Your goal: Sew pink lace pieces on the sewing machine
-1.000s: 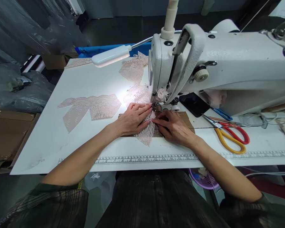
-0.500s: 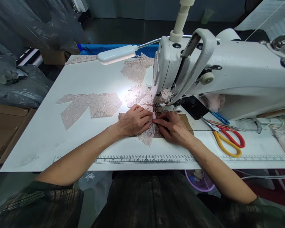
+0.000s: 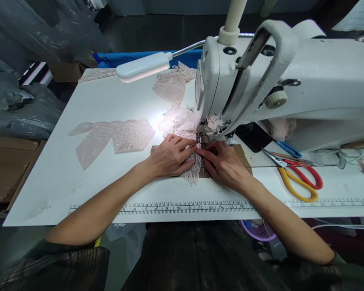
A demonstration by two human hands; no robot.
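Pale pink lace fabric (image 3: 178, 121) runs under the needle area of a white sewing machine (image 3: 218, 81), and its pointed end hangs toward me. My left hand (image 3: 174, 155) lies on the lace left of the presser foot (image 3: 199, 139), thumb and fingers closed on its edge. From the right, my right hand (image 3: 223, 161) pinches the same lace just in front of the foot. The fingertips of both hands nearly meet there. Under the hands is a brown plate (image 3: 245, 158). The needle tip is too small to make out.
More cut lace pieces lie on the white table at the left (image 3: 115, 139) and at the back (image 3: 171, 85). A lamp (image 3: 144, 66) lights the work. Right of my hand are a black phone (image 3: 253, 136), scissors (image 3: 300, 178) and blue snips (image 3: 288, 148). A printed ruler (image 3: 176, 207) follows the front edge.
The view has shifted slightly, so the machine looks closer. Both hands stay at the presser foot on the lace, with their fingers slightly rearranged.
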